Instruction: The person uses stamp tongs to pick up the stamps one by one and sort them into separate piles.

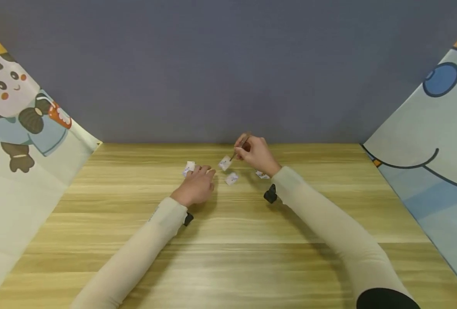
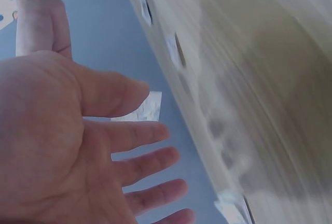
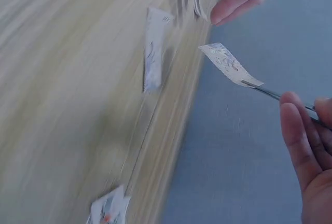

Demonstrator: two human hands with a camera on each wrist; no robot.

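Note:
My right hand (image 1: 248,148) pinches thin metal tweezers (image 1: 239,151), which clamp a small white packet (image 1: 224,163) just above the wooden table (image 1: 228,240). In the right wrist view the tweezers (image 3: 277,95) hold that packet (image 3: 228,64) by one end. My left hand (image 1: 202,174) lies on the table with its fingers spread and holds nothing. A second packet (image 1: 188,168) sits right by its fingertips. In the left wrist view the palm (image 2: 62,146) is open, and the held packet (image 2: 148,107) shows behind the thumb.
Two more white packets lie on the table, one (image 1: 231,178) between my hands and one (image 1: 262,174) under my right wrist. A grey wall (image 1: 228,64) closes the back. Cartoon-printed panels stand at the left (image 1: 20,128) and right (image 1: 437,141).

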